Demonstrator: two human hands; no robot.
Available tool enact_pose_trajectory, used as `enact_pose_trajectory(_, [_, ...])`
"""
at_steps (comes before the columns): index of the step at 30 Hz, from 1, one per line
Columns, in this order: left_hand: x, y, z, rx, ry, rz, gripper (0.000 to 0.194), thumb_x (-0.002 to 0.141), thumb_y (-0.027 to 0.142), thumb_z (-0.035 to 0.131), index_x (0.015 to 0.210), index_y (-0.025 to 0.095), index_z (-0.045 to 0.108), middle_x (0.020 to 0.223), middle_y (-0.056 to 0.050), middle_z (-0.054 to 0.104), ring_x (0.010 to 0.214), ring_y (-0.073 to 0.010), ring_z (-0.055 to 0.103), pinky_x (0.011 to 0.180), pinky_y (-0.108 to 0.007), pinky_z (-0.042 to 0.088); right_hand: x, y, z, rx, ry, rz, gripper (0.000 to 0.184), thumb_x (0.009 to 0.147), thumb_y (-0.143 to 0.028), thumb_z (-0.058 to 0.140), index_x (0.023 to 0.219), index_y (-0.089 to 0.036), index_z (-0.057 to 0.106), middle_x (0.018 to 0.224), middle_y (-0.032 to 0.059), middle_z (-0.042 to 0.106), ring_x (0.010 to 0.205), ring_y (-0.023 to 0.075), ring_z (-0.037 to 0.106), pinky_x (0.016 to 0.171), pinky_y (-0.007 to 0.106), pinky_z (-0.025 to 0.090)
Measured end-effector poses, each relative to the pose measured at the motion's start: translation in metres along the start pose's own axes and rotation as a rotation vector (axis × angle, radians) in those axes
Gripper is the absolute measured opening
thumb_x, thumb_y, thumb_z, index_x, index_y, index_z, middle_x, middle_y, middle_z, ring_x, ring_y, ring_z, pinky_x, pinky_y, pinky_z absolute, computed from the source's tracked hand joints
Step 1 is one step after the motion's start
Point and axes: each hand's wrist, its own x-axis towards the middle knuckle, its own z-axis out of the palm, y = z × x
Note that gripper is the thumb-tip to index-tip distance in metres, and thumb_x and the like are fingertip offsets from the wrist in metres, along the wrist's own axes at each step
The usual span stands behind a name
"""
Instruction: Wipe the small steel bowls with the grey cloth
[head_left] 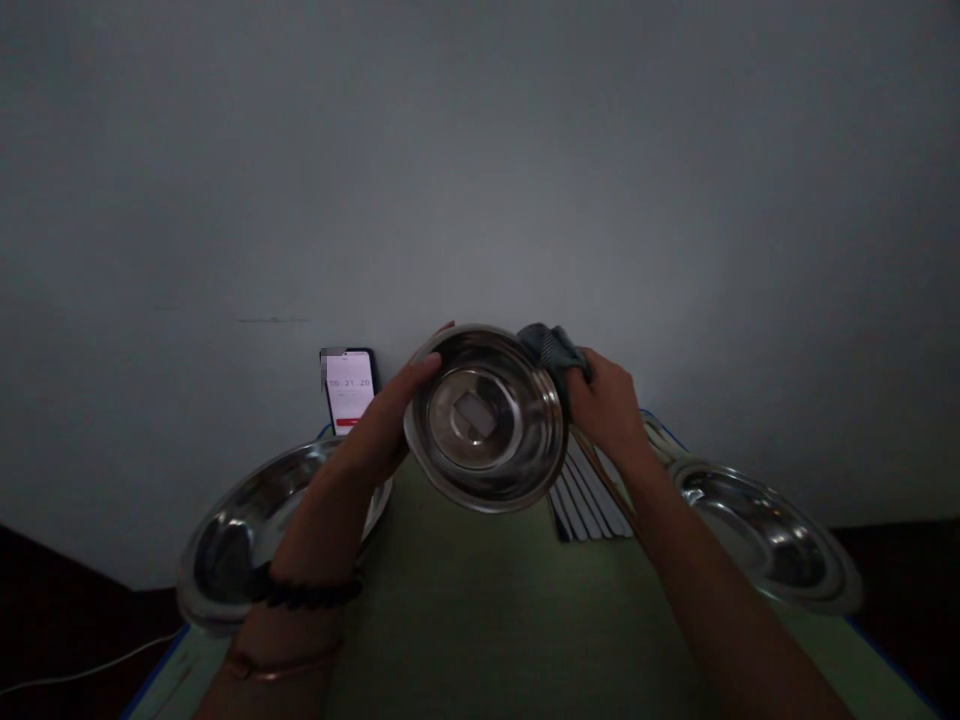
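A shiny metal bowl [476, 420] is held up above the table, tilted so that its inside faces me. My left hand [394, 405] grips its left rim, the thumb over the edge and the other fingers behind. A dark grey-blue cloth [551, 350] is bunched in my right hand [607, 400], pressed against the bowl's upper right rim. The fingertips of my right hand are partly hidden by the cloth.
A larger metal basin [217, 560] stands at the left, another metal basin [787, 545] at the right. A phone [350, 390] showing a timer leans on the wall [480, 200]. Striped slats [589, 500] lie on the green table [517, 620] behind my right arm.
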Motion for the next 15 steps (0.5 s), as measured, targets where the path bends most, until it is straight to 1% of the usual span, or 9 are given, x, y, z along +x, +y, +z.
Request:
enact_pose_trajectory(2, [0.002,-0.002,-0.001,0.012,0.074,-0.024,0.057,0.084,0.042,0.056,0.138,0.023,0.049,0.121,-0.004,0.067,0.117,-0.0279,0.058,0.105,-0.041,0.043,0.005,0.004,-0.003,0.208,0.090,0.147,0.023,0.081,-0.032,0.049,0.081,-0.018,0.067,0.071,0.0041,0.066,0.071,0.0219,0.060,0.070,0.038,0.049])
enact_pose_trajectory(4, [0.003,-0.003,-0.002,0.051,0.125,-0.038,0.059,0.083,0.047,0.057,0.137,0.025,0.049,0.121,-0.005,0.067,0.117,-0.0295,0.058,0.101,-0.042,0.046,0.007,0.004,-0.004,0.474,0.167,0.262,0.022,0.079,-0.034,0.052,0.082,-0.018,0.066,0.073,0.0020,0.067,0.072,0.0197,0.060,0.068,0.034,0.049])
enact_pose_trajectory(6, [0.003,-0.005,-0.001,0.122,0.156,-0.034,0.062,0.084,0.052,0.055,0.140,0.029,0.044,0.128,-0.004,0.062,0.120,-0.0309,0.056,0.098,-0.045,0.048,0.005,0.000,-0.002,0.624,0.211,0.296,0.024,0.078,-0.036,0.055,0.088,-0.018,0.067,0.079,0.0014,0.069,0.076,0.0191,0.062,0.070,0.033,0.050])
enact_pose_trajectory(7, [0.004,-0.006,0.000,0.158,0.153,-0.034,0.063,0.085,0.055,0.053,0.142,0.032,0.040,0.134,-0.003,0.059,0.122,-0.0313,0.054,0.097,-0.046,0.048,0.002,-0.005,0.000,0.629,0.199,0.287,0.026,0.079,-0.038,0.055,0.091,-0.019,0.068,0.082,0.0016,0.069,0.078,0.0196,0.063,0.071,0.034,0.051])
enact_pose_trajectory(9, [0.004,-0.009,0.004,0.193,0.132,-0.017,0.064,0.086,0.058,0.049,0.145,0.036,0.034,0.141,-0.001,0.052,0.128,-0.0312,0.048,0.100,-0.049,0.045,-0.006,-0.019,0.005,0.559,0.075,0.243,0.033,0.083,-0.045,0.054,0.096,-0.020,0.069,0.088,0.0033,0.071,0.084,0.0223,0.064,0.078,0.039,0.051])
enact_pose_trajectory(11, [0.006,-0.013,0.008,0.170,0.080,0.037,0.064,0.088,0.057,0.045,0.146,0.035,0.030,0.145,-0.001,0.048,0.134,-0.0296,0.042,0.108,-0.049,0.038,-0.016,-0.034,0.012,0.470,-0.191,0.178,0.041,0.087,-0.051,0.046,0.101,-0.020,0.069,0.101,0.0066,0.072,0.099,0.0258,0.064,0.090,0.046,0.049])
enact_pose_trajectory(12, [0.007,-0.016,0.009,0.162,0.045,0.070,0.064,0.089,0.056,0.044,0.147,0.033,0.030,0.147,-0.001,0.046,0.137,-0.0284,0.038,0.111,-0.048,0.033,-0.021,-0.040,0.015,0.444,-0.327,0.138,0.047,0.090,-0.053,0.040,0.107,-0.020,0.068,0.112,0.0079,0.069,0.111,0.0257,0.060,0.099,0.047,0.044])
enact_pose_trajectory(13, [0.008,-0.018,0.010,0.164,0.012,0.103,0.063,0.090,0.055,0.043,0.147,0.031,0.030,0.148,-0.001,0.044,0.139,-0.0273,0.035,0.114,-0.047,0.029,-0.025,-0.045,0.019,0.428,-0.410,0.094,0.053,0.093,-0.054,0.033,0.117,-0.019,0.064,0.125,0.0091,0.064,0.123,0.0249,0.053,0.107,0.047,0.038])
enact_pose_trajectory(15, [0.011,-0.024,0.011,0.177,-0.059,0.139,0.061,0.092,0.053,0.041,0.148,0.030,0.029,0.151,0.001,0.041,0.141,-0.0253,0.031,0.118,-0.044,0.022,-0.031,-0.050,0.026,0.346,-0.419,0.031,0.062,0.094,-0.056,0.024,0.131,-0.016,0.054,0.143,0.0110,0.048,0.138,0.0230,0.036,0.117,0.046,0.023])
